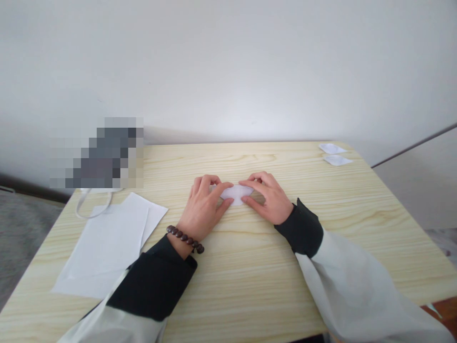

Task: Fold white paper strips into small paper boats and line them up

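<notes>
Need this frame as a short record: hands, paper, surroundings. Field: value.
left_hand: left hand, thumb and fingers pinching left part of small folded paper
right_hand: right hand, pinching its right part
left_wrist: dark bead bracelet
loose_stock: overlapping white sheets, table's left side
folded_pieces: two white pieces, nearer one and farther one, far right corner
surface: wood-grain table
unclear: pixelated area, far left

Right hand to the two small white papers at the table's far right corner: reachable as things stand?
Probably yes: only bare tabletop shows between the right hand and the small white papers. It's pinching the held paper, though, so it would likely need to let go first.
</notes>
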Available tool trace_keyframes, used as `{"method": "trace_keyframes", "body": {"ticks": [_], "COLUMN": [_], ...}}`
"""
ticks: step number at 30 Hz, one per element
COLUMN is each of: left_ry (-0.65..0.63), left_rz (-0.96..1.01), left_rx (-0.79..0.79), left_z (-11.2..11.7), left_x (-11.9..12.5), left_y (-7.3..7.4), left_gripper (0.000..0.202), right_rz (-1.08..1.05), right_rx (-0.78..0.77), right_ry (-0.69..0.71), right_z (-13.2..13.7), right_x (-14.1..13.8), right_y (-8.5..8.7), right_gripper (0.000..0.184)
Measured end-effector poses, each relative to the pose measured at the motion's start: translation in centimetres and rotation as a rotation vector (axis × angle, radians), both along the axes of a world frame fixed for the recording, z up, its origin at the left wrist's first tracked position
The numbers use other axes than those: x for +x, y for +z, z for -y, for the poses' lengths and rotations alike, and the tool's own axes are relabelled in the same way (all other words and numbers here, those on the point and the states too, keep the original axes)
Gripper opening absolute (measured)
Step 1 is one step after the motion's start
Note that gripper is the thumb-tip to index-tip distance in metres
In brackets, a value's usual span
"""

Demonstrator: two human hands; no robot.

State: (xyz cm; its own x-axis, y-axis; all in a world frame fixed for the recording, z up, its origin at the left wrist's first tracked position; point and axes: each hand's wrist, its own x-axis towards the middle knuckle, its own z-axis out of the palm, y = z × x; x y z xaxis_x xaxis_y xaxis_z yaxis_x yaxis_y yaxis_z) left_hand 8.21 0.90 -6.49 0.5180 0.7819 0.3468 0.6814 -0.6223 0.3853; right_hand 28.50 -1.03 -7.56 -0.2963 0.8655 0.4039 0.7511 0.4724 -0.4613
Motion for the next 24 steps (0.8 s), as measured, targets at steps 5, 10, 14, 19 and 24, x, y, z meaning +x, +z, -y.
{"method": "trace_keyframes", "body": {"ticks": [5,10,14,19,24], "left_ry": [-0.004,0.009,0.016,0.014,0.022], "left_rz": [-0.006,-0.018,-0.023,-0.008,-0.022], "left_rx": [-0.008,-0.002,0.002,-0.001,0.005], "left_z": [0.03,-0.11,-0.10,0.01,0.01], "left_x": [0.08,0.10,0.02,-0.01,0.06], "left_y": [0.02,-0.09,-0.19,-0.14,-0.05], "left_gripper": [0.028,0.033,0.033,0.031,0.031], "right_rz": [0.014,0.032,0.044,0.075,0.095], "right_rx": [0.012,0.020,0.028,0.041,0.056], "right_ry": [0.016,0.009,0.021,-0.003,-0.003], "right_z": [-0.02,0.02,0.12,0.34,0.42], "right_x": [0.07,0.08,0.03,-0.10,-0.13], "right_y": [0.06,0.05,0.05,0.18,0.29], "right_gripper": [0.031,0.031,0.032,0.031,0.031]}}
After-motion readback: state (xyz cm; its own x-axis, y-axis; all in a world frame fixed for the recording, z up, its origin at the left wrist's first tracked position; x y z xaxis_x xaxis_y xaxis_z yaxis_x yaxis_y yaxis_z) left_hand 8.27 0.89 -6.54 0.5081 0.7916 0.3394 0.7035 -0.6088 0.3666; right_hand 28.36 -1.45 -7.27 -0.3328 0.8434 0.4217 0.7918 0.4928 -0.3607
